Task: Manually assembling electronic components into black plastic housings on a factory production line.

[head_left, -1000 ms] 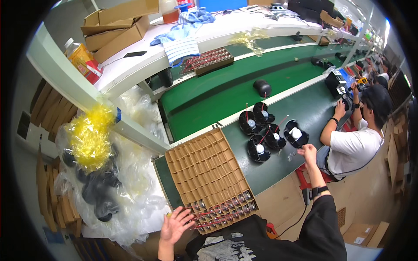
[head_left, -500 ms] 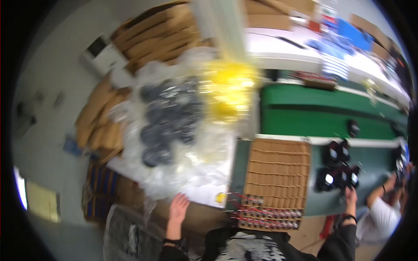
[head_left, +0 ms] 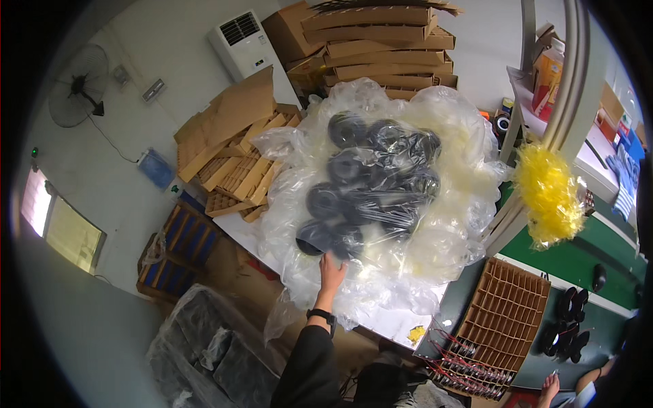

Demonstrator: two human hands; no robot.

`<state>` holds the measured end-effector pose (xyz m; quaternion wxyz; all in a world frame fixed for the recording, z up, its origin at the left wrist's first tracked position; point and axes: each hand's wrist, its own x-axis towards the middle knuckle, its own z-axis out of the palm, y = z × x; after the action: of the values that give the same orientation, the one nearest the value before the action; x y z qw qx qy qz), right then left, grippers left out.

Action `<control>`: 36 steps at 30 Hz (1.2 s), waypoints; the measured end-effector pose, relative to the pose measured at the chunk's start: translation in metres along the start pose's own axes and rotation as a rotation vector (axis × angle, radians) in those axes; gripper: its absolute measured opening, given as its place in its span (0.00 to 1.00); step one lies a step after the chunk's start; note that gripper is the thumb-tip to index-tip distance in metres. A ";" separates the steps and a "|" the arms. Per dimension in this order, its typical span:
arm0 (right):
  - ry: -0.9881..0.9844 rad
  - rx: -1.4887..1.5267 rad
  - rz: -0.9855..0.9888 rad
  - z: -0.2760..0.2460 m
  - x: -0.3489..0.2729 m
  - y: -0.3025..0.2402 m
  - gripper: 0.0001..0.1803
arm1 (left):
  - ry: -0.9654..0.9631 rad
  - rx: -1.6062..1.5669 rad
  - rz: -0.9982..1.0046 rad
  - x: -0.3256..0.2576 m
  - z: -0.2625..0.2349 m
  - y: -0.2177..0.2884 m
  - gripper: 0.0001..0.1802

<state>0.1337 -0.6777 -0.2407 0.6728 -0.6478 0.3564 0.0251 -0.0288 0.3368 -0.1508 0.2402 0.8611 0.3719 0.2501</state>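
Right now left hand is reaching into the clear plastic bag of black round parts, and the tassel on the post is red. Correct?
Not quite. In the head view the tassel on the post is yellow, not red. The left hand does reach into the clear plastic bag of black round parts.

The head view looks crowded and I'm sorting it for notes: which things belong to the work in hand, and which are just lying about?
In hand:
left hand reaching into the clear plastic bag
black round parts inside it

Lying about:
divided cardboard tray
yellow tuft
stacked flat cartons
wall fan
right hand, low by the tray
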 end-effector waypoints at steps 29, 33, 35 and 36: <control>-0.832 -0.585 -0.486 0.322 -0.335 -0.131 0.11 | 0.222 -1.051 -0.396 -0.103 -0.087 0.152 0.15; -1.116 -0.656 -1.040 0.381 -0.414 -0.172 0.12 | -0.005 -0.986 -0.185 -0.135 -0.097 0.248 0.12; -1.121 -0.575 -1.263 0.400 -0.438 -0.183 0.15 | -0.118 -0.996 -0.018 -0.148 -0.099 0.289 0.12; -1.080 -0.531 -1.340 0.404 -0.448 -0.189 0.17 | -0.182 -1.008 0.055 -0.154 -0.097 0.304 0.13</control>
<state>0.0747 -0.1569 0.1125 0.4506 -0.7538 -0.4782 0.0102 -0.0217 0.0575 0.0661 0.6502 0.6661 0.1600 0.3285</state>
